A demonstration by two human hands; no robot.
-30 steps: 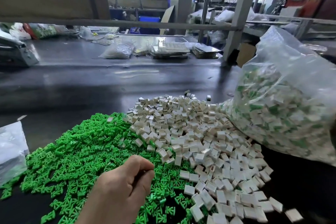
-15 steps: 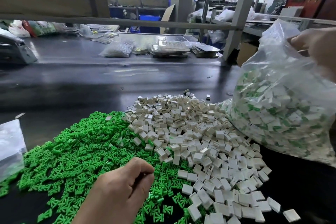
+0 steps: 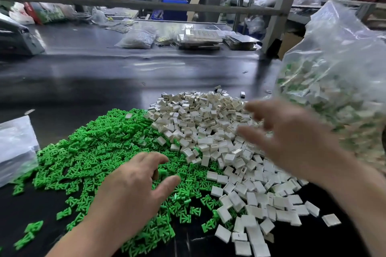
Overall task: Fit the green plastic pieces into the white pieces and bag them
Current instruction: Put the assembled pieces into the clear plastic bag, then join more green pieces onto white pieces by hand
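The left hand (image 3: 133, 190) and right hand (image 3: 292, 144) are spread, empty, over light, stiff green plastic clips (image 3: 87, 152) and hollow white plastic blocks (image 3: 208, 123), probably best pinched edgewise.

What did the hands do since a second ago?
The left hand uncurled from a fist and now spreads over the green pieces. The right hand left the top of the bag and swung down over the white pieces, blurred. Both piles and the bag stayed put.
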